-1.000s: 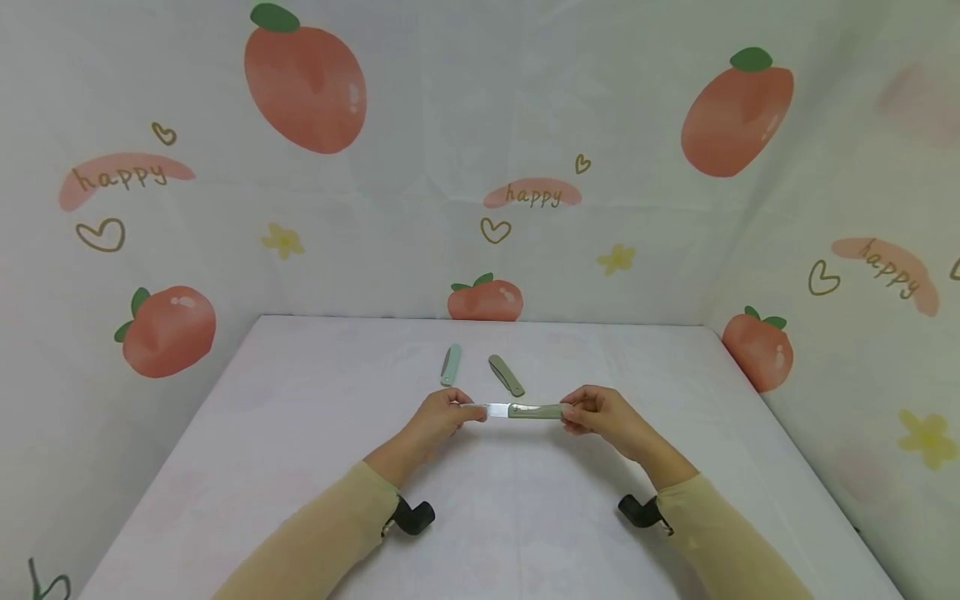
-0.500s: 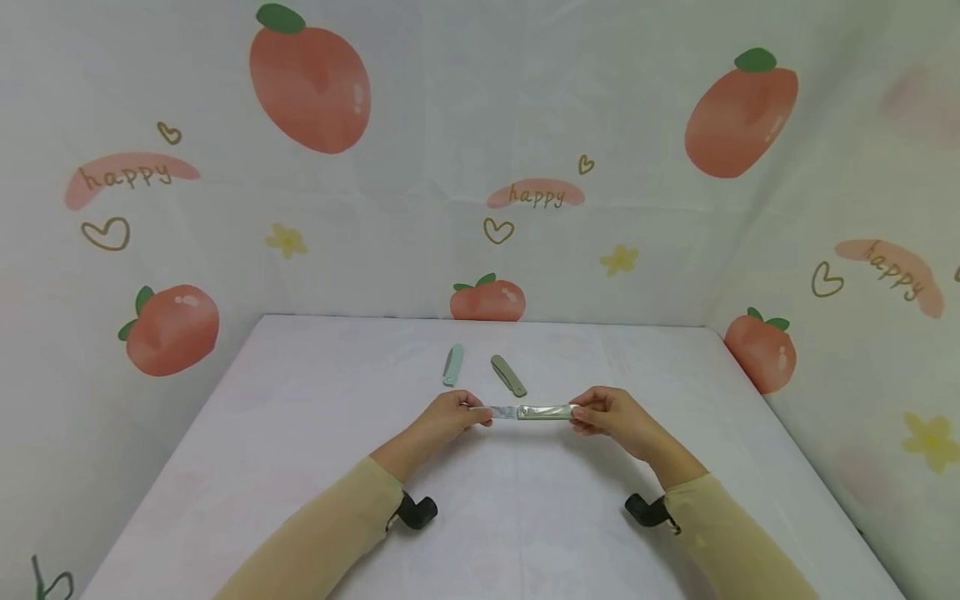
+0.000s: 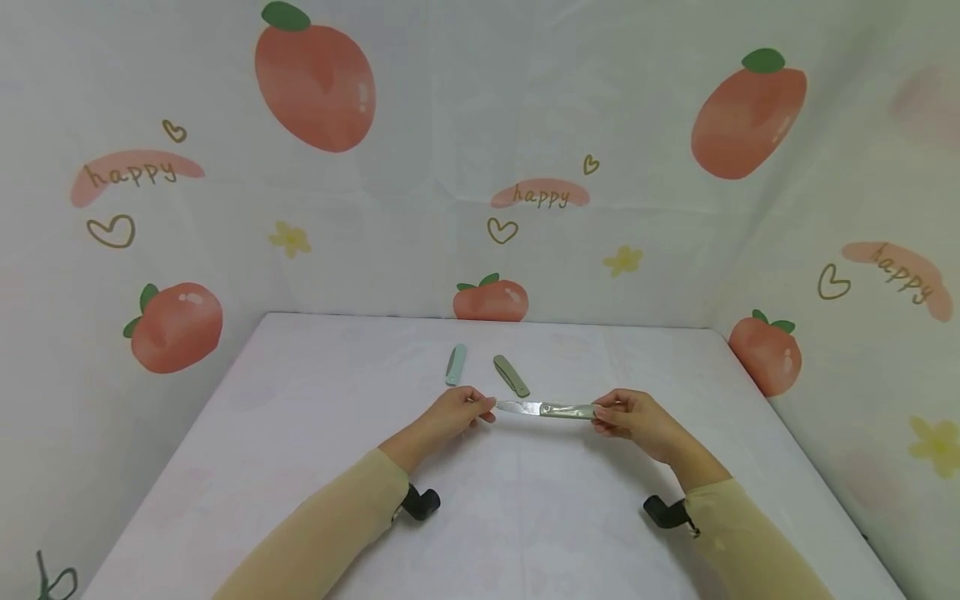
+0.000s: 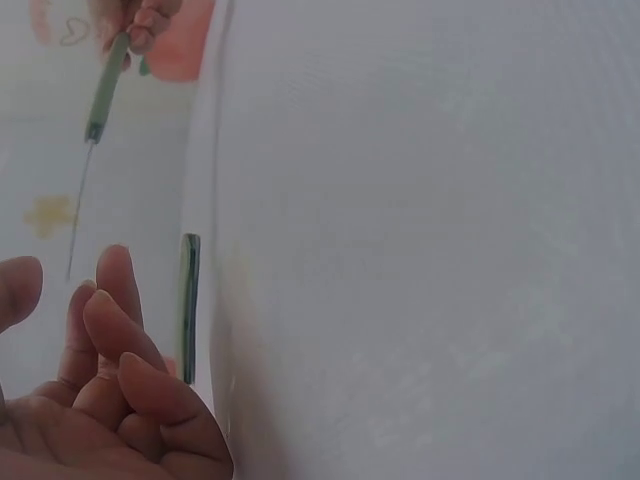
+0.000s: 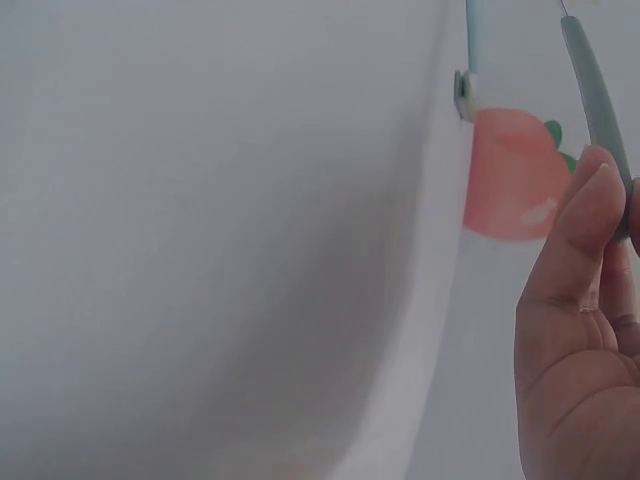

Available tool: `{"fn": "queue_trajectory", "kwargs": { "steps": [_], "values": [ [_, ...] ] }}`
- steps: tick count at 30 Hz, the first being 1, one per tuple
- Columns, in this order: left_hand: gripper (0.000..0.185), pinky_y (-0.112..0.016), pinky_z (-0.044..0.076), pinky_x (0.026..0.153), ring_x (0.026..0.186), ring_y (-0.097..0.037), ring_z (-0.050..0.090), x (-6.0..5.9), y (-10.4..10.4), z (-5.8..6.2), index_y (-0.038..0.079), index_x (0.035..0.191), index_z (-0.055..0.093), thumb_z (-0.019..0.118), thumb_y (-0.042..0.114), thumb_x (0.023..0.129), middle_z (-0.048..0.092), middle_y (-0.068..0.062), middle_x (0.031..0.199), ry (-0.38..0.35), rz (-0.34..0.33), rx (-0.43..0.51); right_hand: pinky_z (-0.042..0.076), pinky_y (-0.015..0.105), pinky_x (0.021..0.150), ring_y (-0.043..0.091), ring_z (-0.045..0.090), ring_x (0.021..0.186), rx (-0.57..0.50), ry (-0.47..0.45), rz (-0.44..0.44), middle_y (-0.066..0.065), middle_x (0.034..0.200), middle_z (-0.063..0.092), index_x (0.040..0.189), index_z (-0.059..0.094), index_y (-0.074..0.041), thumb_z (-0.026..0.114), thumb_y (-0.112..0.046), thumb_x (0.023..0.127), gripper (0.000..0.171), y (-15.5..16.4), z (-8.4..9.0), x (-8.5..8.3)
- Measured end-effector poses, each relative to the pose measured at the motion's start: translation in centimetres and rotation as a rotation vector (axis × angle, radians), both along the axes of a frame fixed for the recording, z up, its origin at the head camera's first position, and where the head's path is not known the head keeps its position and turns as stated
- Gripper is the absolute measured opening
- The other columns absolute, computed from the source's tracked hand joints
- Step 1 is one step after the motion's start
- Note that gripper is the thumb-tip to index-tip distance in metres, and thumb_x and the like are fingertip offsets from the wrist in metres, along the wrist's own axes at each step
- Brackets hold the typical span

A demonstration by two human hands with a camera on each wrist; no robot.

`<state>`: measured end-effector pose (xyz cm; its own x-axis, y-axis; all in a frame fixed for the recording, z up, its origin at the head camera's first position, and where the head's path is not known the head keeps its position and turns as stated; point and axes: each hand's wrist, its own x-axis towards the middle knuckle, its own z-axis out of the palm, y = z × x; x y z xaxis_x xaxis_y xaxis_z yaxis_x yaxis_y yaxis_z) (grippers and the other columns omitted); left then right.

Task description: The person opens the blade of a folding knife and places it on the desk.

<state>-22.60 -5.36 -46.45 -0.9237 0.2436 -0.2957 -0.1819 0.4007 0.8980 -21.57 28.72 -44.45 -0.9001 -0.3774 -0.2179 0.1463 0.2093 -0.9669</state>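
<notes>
My right hand (image 3: pixel 633 421) pinches the handle end of an unfolded folding knife (image 3: pixel 567 411), held level above the table with its blade pointing left. The handle is pale green and shiny. Close to the blade tip is my left hand (image 3: pixel 457 410); in the left wrist view its thumb (image 4: pixel 18 290) and fingers stand apart, with the tip of the thin blade (image 4: pixel 78 210) near the gap and not gripped. Behind the hands lie two folded knives: a mint one (image 3: pixel 456 365) and an olive-green one (image 3: pixel 512 376).
A white cloth covers the table (image 3: pixel 360 358). Around it hang white curtains (image 3: pixel 420 100) printed with red fruit, hearts and yellow flowers. Each wrist carries a small black camera, such as the right one (image 3: pixel 666 512).
The left fingers have let go of the blade, which now shows to its tip. The right hand has carried the knife a little to the right.
</notes>
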Motion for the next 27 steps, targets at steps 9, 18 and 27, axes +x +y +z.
{"fn": "queue_trajectory", "kwargs": {
  "steps": [9, 18, 27],
  "values": [
    [0.024, -0.026, 0.040, 0.067, 0.083, -0.016, 0.056, -0.9, -0.1, 0.0, 0.011, 0.099, 0.064, 0.062, 0.035, 0.099, 0.075, 0.004, 0.094, 0.037, 0.043, -0.014, 0.055, 0.023, 0.076, 0.010, 0.067, 0.084, 0.034, -0.048, -0.011, 0.011, 0.097, 0.071, 0.117, 0.054, 0.016, 0.064, -0.009, 0.099, 0.032, 1.7, -0.8, 0.0],
    [0.022, -0.024, 0.042, 0.064, 0.081, -0.015, 0.056, -1.9, 0.7, 0.4, 0.008, 0.107, 0.064, 0.061, 0.029, 0.100, 0.074, 0.000, 0.097, 0.103, 0.089, 0.005, 0.055, 0.024, 0.075, 0.012, 0.066, 0.082, 0.032, -0.111, 0.011, 0.007, 0.092, 0.070, 0.109, 0.060, 0.007, 0.064, -0.008, 0.099, 0.019, 2.8, -1.2, 0.0],
    [0.023, -0.029, 0.049, 0.076, 0.088, -0.019, 0.063, -3.2, 1.4, 0.1, 0.003, 0.112, 0.063, 0.063, 0.023, 0.099, 0.072, -0.008, 0.101, 0.173, 0.121, -0.022, 0.056, 0.024, 0.072, 0.015, 0.066, 0.079, 0.055, -0.162, 0.012, 0.013, 0.092, 0.069, 0.109, 0.059, 0.007, 0.064, -0.007, 0.099, 0.018, 3.1, -1.1, 0.0]
  ]
}}
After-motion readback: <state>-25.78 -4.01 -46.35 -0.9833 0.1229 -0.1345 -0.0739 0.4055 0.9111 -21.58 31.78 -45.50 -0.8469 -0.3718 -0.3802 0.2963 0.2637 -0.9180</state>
